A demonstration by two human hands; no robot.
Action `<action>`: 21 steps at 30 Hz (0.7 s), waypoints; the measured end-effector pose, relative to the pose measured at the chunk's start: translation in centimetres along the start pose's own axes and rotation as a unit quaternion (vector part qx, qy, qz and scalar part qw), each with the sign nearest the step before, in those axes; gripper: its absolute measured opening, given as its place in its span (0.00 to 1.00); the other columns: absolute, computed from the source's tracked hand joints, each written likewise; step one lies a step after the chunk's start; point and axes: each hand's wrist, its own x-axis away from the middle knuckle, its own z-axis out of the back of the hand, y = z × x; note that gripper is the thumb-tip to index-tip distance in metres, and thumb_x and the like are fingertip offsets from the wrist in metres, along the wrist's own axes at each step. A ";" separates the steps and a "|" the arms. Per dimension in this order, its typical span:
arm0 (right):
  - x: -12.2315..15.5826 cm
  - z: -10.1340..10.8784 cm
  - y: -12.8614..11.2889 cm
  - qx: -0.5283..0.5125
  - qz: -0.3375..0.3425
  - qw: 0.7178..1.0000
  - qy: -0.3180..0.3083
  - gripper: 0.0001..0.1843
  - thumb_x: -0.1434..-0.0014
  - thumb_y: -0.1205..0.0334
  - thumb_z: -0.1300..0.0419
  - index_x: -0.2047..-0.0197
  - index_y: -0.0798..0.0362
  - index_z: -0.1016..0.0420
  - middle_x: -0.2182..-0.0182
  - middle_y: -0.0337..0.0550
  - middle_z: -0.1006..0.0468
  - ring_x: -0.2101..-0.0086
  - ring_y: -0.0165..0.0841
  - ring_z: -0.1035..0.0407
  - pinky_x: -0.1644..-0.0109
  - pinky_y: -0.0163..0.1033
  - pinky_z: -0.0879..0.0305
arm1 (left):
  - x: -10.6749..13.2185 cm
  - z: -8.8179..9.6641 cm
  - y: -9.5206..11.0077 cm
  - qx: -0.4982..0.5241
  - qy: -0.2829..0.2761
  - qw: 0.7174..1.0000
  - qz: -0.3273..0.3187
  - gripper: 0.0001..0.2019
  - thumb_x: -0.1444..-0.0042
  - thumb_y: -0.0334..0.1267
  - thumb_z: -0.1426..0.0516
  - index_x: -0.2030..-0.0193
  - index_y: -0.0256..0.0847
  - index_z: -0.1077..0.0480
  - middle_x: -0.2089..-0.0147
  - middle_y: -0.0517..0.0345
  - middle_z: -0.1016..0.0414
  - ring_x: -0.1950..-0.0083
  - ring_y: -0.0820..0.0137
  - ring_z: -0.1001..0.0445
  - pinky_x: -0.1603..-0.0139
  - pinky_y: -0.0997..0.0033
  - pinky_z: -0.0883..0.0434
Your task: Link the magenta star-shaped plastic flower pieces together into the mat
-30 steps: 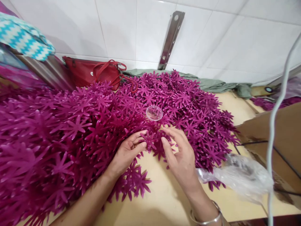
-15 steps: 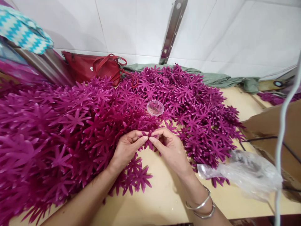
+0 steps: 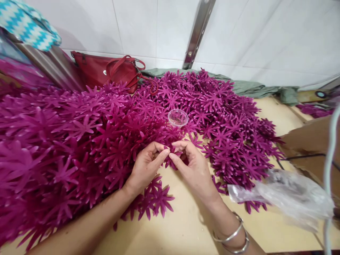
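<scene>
Both hands meet fingertip to fingertip over the table, pinching a small magenta flower piece (image 3: 175,153) with narrow petals. My left hand (image 3: 148,161) is closed, thumb and forefinger on the piece's left side. From the other side my right hand (image 3: 191,163) grips it the same way, and the fingers cover much of it. A clear round dish (image 3: 177,117) with small bits in it sits just beyond the hands. A large heap of magenta flower pieces (image 3: 87,127) spreads on the left, and another heap (image 3: 231,138) lies behind and to the right.
A red bag (image 3: 95,69) rests against the tiled wall behind the heap. To the right are a crumpled clear plastic bag (image 3: 294,198), a cardboard box (image 3: 316,141) and a hanging pale cable (image 3: 329,152). Green cloth (image 3: 247,87) lies along the wall's foot.
The fingertips have shifted slightly on the flower piece, and less of it shows between them. The view has moved a little; the heaps and the dish look unchanged.
</scene>
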 end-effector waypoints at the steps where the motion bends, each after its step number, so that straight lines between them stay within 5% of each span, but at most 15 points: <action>1: 0.0 0.0 0.0 -0.011 -0.012 1.000 -0.011 0.10 0.38 0.62 0.35 0.52 0.51 0.24 0.63 0.39 0.22 0.68 0.30 0.29 0.63 0.35 0.31 | 0.0 0.0 0.0 0.001 -0.001 1.000 0.001 0.14 0.41 0.48 0.35 0.65 0.40 0.29 0.70 0.63 0.30 0.70 0.75 0.35 0.68 0.76 0.34; 6: 0.0 0.0 0.3 -0.063 -0.057 0.996 -0.021 0.08 0.38 0.56 0.34 0.61 0.51 0.26 0.74 0.33 0.29 0.77 0.28 0.38 0.73 0.34 0.39 | -0.1 0.1 -0.1 -0.013 -0.014 1.000 0.000 0.15 0.41 0.49 0.35 0.68 0.40 0.30 0.72 0.65 0.34 0.72 0.76 0.39 0.68 0.75 0.36; 14: -0.4 0.0 0.9 -0.062 -0.049 0.997 0.002 0.10 0.39 0.53 0.35 0.61 0.51 0.25 0.71 0.37 0.26 0.72 0.30 0.35 0.69 0.35 0.36 | -0.3 0.3 -0.1 0.010 -0.056 0.998 0.000 0.12 0.37 0.48 0.38 0.61 0.41 0.26 0.63 0.60 0.26 0.61 0.70 0.31 0.56 0.72 0.32; 21: -0.6 0.2 0.8 -0.081 -0.072 0.994 -0.030 0.13 0.38 0.51 0.35 0.60 0.52 0.25 0.72 0.36 0.28 0.74 0.29 0.37 0.72 0.34 0.36 | -0.2 0.5 -0.5 0.005 -0.033 0.999 -0.010 0.11 0.36 0.46 0.38 0.63 0.40 0.26 0.66 0.62 0.28 0.64 0.73 0.33 0.60 0.75 0.33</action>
